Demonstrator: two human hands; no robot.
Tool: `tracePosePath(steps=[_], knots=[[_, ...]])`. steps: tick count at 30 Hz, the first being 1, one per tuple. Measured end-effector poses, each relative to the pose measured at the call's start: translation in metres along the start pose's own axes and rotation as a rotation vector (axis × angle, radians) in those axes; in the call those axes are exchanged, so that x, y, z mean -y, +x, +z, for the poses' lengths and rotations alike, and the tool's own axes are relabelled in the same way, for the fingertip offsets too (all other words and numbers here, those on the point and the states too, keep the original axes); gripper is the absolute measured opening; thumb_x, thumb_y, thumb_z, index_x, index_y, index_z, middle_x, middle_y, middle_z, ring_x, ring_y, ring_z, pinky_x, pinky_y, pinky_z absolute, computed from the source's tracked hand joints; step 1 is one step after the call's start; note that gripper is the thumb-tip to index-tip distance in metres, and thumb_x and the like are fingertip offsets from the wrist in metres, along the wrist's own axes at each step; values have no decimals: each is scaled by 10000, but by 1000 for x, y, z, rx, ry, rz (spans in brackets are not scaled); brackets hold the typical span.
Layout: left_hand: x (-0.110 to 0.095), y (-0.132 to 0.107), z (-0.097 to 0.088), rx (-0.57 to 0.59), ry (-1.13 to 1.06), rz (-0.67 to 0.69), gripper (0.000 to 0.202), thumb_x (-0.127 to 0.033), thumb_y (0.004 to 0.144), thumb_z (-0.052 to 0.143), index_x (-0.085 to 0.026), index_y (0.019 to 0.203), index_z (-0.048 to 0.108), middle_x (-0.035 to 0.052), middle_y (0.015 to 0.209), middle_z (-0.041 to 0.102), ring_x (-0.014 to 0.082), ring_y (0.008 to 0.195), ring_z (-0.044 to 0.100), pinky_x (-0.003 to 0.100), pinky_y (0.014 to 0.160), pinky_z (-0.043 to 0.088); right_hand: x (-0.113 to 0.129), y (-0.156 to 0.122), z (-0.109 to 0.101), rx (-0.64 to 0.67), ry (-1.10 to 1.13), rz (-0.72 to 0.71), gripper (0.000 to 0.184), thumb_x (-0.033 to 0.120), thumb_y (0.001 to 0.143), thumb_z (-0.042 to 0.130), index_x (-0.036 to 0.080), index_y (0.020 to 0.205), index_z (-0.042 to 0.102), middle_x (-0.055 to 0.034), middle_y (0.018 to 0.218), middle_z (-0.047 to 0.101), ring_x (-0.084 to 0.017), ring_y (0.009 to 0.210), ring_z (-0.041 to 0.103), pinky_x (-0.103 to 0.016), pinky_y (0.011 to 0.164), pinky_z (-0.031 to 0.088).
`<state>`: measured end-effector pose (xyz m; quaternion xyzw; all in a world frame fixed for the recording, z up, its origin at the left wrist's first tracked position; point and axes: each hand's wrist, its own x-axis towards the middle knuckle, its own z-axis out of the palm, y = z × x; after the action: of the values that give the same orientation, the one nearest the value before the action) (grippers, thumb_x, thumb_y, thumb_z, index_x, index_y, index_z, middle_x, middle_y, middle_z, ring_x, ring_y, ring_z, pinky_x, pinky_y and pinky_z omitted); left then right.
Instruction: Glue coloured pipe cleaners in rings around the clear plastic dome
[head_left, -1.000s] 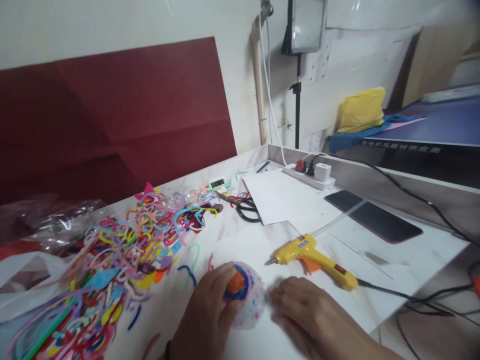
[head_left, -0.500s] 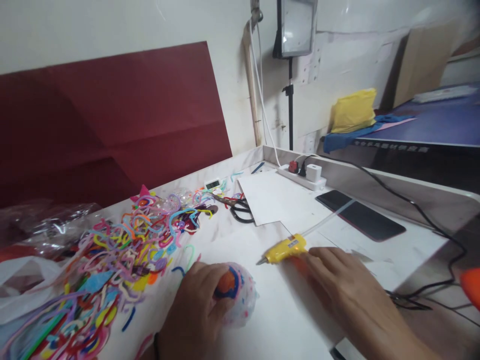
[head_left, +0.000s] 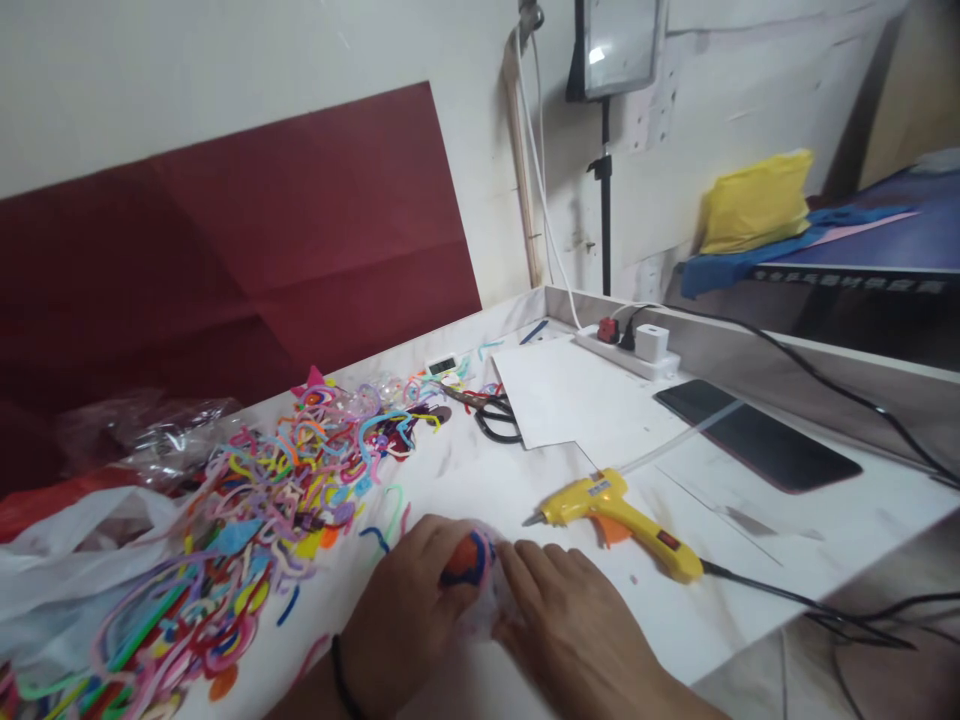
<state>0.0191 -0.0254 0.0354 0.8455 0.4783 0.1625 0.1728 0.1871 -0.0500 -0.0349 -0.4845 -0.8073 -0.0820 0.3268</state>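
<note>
My left hand (head_left: pixel 409 615), with a dark band at the wrist, is wrapped round a clear, speckled ball (head_left: pixel 480 620) that carries an orange and blue patch (head_left: pixel 466 560). My right hand (head_left: pixel 566 620) presses its bent fingers against the ball's right side, so both hands grip it low over the white table. Much of the ball is hidden behind the fingers. Just beyond my right hand a yellow hot glue gun (head_left: pixel 615 500) lies on its side, a clear glue stick (head_left: pixel 679 437) in its back end and its nozzle pointing left.
A heap of colourful craft strips (head_left: pixel 292 490) covers the left side, beside plastic bags (head_left: pixel 82 560). Black-handled scissors (head_left: pixel 499 418), a small digital clock (head_left: pixel 442 367), white paper (head_left: pixel 540 390), a phone (head_left: pixel 757 435) and a power strip (head_left: pixel 630 355) lie farther back. The glue gun's cord (head_left: pixel 787 595) trails right.
My right hand has left the glue gun, which now lies on the table, and moved left onto the ball. My left hand keeps hold of the ball. The view has shifted slightly.
</note>
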Motion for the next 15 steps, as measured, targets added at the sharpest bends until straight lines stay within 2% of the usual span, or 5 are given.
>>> tracePosePath(steps=[3, 8, 11, 15], knots=[[-2, 0, 0, 1, 13, -3, 332, -159, 857, 499, -189, 1173, 597, 79, 1092, 635, 232, 1016, 593, 384, 907, 484, 4, 6, 4, -7, -12, -12, 573, 357, 533, 916, 126, 976, 636, -37, 759, 663, -247, 609, 620, -379, 498, 497], [-3, 0, 1, -3, 97, -15, 349, -148, 859, 506, -182, 1198, 583, 79, 1074, 633, 229, 998, 593, 387, 896, 488, 2, 7, 6, 6, -26, -40, 709, 471, 427, 931, 111, 966, 642, -43, 762, 668, -248, 625, 634, -372, 491, 516], [-3, 1, 3, -7, 155, -25, 352, -155, 850, 529, -162, 1197, 586, 92, 1056, 628, 246, 984, 590, 412, 890, 487, -2, 8, 7, 34, -37, -64, 631, 389, 535, 913, 93, 1020, 639, -47, 783, 680, -240, 634, 640, -366, 513, 529], [-3, 2, 5, -31, 202, -53, 363, -160, 836, 542, -168, 1195, 594, 89, 1019, 616, 264, 956, 581, 453, 887, 473, -7, 11, 7, 90, -48, -93, 416, 151, 671, 806, 95, 1044, 632, -46, 802, 692, -233, 635, 649, -358, 522, 537]])
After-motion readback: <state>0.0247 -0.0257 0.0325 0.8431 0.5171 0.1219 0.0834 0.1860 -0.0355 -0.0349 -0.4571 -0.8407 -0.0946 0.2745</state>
